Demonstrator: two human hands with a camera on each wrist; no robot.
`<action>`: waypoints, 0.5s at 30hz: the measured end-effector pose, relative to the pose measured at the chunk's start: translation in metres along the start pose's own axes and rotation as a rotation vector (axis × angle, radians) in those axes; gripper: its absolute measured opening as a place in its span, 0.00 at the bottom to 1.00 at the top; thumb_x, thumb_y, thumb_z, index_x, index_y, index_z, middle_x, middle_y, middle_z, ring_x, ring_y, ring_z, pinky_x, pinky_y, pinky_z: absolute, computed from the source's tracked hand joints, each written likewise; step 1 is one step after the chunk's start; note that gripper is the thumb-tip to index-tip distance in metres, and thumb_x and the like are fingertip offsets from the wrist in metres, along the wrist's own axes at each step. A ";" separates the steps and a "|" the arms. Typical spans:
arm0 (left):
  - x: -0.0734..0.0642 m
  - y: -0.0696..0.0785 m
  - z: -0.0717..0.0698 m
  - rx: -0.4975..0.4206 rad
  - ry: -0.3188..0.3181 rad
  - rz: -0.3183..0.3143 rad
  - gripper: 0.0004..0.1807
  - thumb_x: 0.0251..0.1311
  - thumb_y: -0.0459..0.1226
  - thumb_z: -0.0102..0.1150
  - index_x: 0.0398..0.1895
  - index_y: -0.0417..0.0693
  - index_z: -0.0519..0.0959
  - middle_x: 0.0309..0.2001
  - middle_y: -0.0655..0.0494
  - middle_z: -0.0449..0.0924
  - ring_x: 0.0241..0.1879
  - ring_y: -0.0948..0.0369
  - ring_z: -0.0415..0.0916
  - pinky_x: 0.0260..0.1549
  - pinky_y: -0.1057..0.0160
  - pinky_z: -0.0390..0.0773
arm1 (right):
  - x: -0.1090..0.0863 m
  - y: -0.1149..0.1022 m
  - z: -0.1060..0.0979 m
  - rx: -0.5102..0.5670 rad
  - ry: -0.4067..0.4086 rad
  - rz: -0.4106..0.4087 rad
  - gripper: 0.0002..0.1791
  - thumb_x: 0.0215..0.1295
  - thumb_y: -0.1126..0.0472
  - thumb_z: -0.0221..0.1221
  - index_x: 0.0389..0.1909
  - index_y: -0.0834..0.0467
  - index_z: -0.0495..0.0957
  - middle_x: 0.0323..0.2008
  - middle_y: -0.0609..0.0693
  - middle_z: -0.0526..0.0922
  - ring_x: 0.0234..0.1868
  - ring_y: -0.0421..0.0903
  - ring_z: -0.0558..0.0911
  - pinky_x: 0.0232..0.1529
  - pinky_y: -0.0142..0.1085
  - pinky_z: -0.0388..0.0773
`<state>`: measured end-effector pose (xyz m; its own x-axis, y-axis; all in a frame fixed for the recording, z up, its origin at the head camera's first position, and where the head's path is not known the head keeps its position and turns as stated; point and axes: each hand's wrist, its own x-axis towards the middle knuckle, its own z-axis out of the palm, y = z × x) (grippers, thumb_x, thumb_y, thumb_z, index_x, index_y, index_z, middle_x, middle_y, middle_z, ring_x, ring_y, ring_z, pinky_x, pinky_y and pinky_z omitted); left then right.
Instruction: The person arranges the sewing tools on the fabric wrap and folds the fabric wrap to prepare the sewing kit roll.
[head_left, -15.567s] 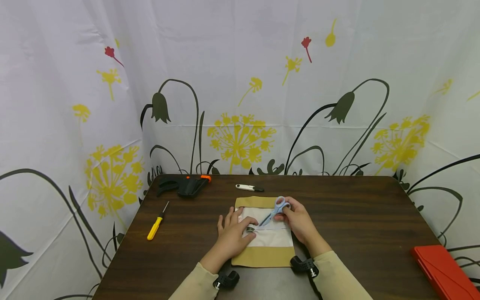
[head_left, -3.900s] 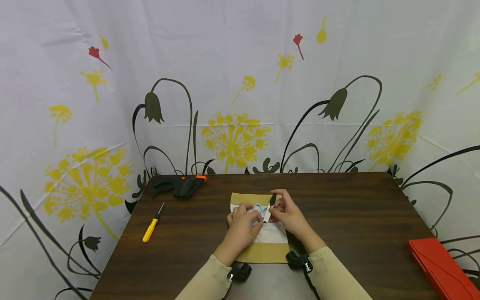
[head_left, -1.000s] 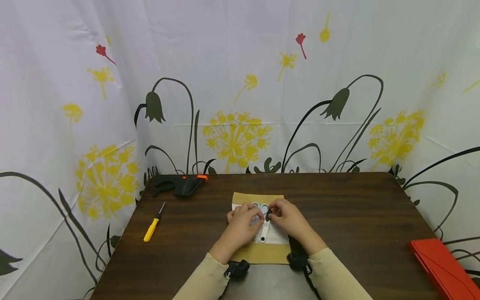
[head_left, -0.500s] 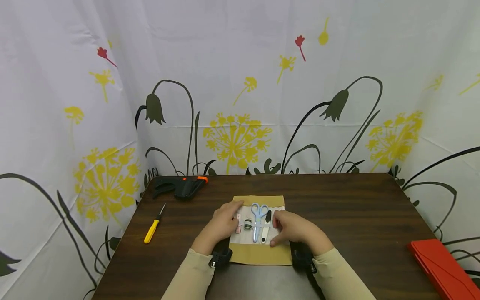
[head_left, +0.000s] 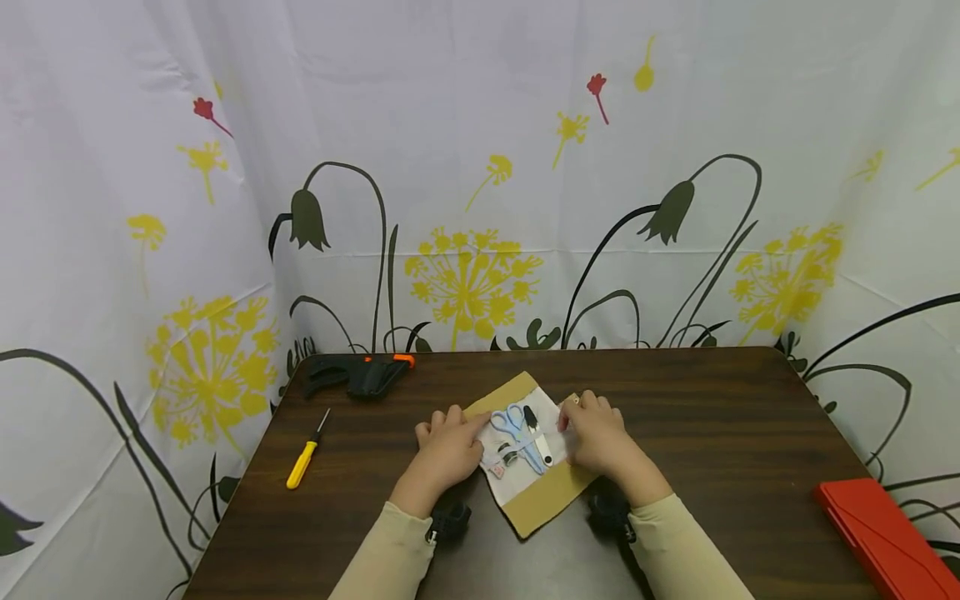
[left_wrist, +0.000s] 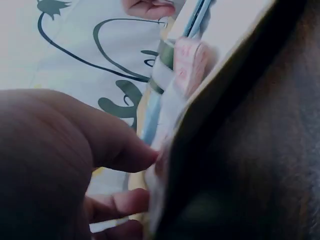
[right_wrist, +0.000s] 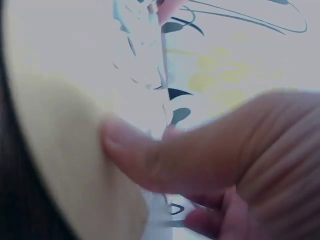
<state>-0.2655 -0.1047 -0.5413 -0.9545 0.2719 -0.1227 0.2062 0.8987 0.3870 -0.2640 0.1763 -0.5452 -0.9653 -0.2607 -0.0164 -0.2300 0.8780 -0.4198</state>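
Observation:
A tan fabric case (head_left: 543, 500) with a white inside lies turned askew between my hands, its right side bending up. Under its white elastic strap sit light blue scissors (head_left: 521, 437), a slim white tool with a black cap (head_left: 542, 446), a dark green thread spool (head_left: 508, 455) and a pink-marked folded tape (left_wrist: 189, 65). My left hand (head_left: 448, 454) pinches the case's left edge, thumb and fingers either side of it in the left wrist view. My right hand (head_left: 606, 437) grips the right edge, its thumb on the tan flap (right_wrist: 65, 130); some fingertips are hidden behind the cloth.
A black clamp with orange ends (head_left: 363, 375) lies at the table's back left. In front of it is a yellow-handled screwdriver (head_left: 303, 462). A red folder-like case (head_left: 888, 533) sits at the right edge. A grey mat (head_left: 517, 567) lies at the front.
The black-capped tool, earlier in my right hand, now sits under the strap beside the scissors. In the last half second both hands have taken the fabric case by its sides and turned it askew.

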 end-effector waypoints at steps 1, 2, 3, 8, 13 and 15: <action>-0.001 0.000 -0.001 0.003 -0.004 -0.002 0.29 0.73 0.39 0.55 0.77 0.61 0.78 0.50 0.49 0.75 0.47 0.48 0.65 0.49 0.42 0.54 | 0.002 0.005 0.004 -0.005 0.027 0.014 0.20 0.48 0.72 0.72 0.36 0.49 0.77 0.38 0.50 0.76 0.40 0.53 0.74 0.41 0.50 0.70; -0.001 -0.001 -0.002 0.006 -0.007 -0.001 0.29 0.72 0.39 0.56 0.76 0.61 0.78 0.51 0.48 0.77 0.46 0.48 0.67 0.48 0.42 0.55 | 0.003 0.007 0.005 0.000 0.041 0.032 0.17 0.50 0.72 0.70 0.35 0.50 0.77 0.35 0.51 0.76 0.37 0.53 0.75 0.39 0.49 0.71; -0.002 -0.001 -0.003 0.013 -0.011 0.001 0.28 0.72 0.40 0.58 0.75 0.60 0.78 0.52 0.47 0.78 0.47 0.48 0.68 0.48 0.42 0.56 | 0.005 0.014 0.011 0.000 0.061 0.032 0.15 0.53 0.71 0.68 0.35 0.51 0.76 0.33 0.51 0.77 0.34 0.52 0.75 0.36 0.48 0.72; -0.005 -0.005 -0.009 0.005 -0.018 0.067 0.28 0.68 0.43 0.71 0.71 0.57 0.81 0.61 0.42 0.77 0.55 0.45 0.71 0.52 0.40 0.64 | 0.007 0.019 0.012 0.080 0.064 0.051 0.07 0.63 0.69 0.63 0.35 0.54 0.76 0.30 0.50 0.77 0.30 0.48 0.75 0.34 0.44 0.73; -0.005 -0.007 -0.013 -0.029 -0.044 0.147 0.31 0.65 0.44 0.76 0.70 0.49 0.80 0.80 0.43 0.69 0.76 0.38 0.66 0.65 0.31 0.67 | 0.005 0.009 -0.002 0.120 0.053 0.074 0.06 0.68 0.70 0.60 0.36 0.56 0.76 0.33 0.50 0.75 0.33 0.47 0.74 0.38 0.42 0.73; -0.005 -0.007 -0.015 -0.030 -0.074 0.158 0.34 0.63 0.46 0.78 0.71 0.47 0.79 0.79 0.45 0.71 0.76 0.39 0.68 0.64 0.31 0.67 | 0.004 0.008 -0.006 0.123 0.066 0.075 0.06 0.68 0.69 0.60 0.36 0.56 0.76 0.33 0.50 0.74 0.33 0.47 0.73 0.37 0.40 0.72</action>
<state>-0.2655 -0.1170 -0.5299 -0.8919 0.4348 -0.1243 0.3451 0.8321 0.4341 -0.2709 0.1848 -0.5437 -0.9862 -0.1656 0.0056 -0.1436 0.8370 -0.5281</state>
